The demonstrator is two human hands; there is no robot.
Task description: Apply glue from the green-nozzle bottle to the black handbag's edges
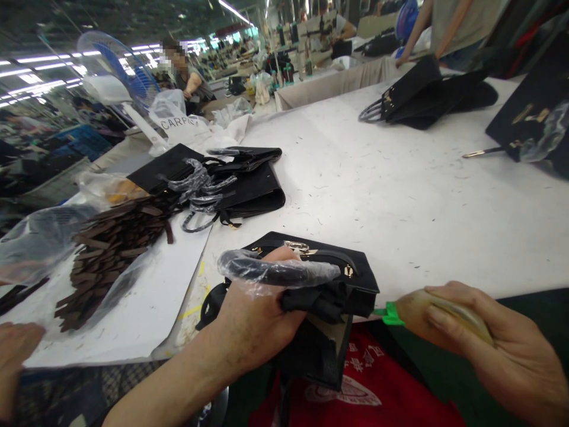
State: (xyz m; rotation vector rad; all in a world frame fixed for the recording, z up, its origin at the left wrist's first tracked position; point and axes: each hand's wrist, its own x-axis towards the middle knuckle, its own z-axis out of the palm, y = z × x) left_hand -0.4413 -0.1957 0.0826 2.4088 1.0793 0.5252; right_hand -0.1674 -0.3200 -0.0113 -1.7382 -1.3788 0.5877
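Note:
A black handbag (pixel 329 350) with gold hardware is tilted at the table's near edge, its mouth partly toward me. My left hand (pixel 267 314) is closed on it, reaching under the plastic-wrapped handle (pixel 284 270) and gripping black material at the bag's top. At the bag's right side, my right hand (pixel 484 338) is wrapped round a yellowish squeeze bottle (pixel 422 314) with a green collar (pixel 392 314). The bottle's thin nozzle points left and meets or nearly meets the bag's edge; I cannot tell whether it touches.
More black handbags (pixel 253 193) lie left of centre, others (pixel 418 95) at the far right. Brown strips (pixel 115 255) are heaped beside clear plastic (pixel 40 243). Another person's hand (pixel 18 344) rests at the left edge. A fan (pixel 111 77) stands behind the white table (pixel 338 154).

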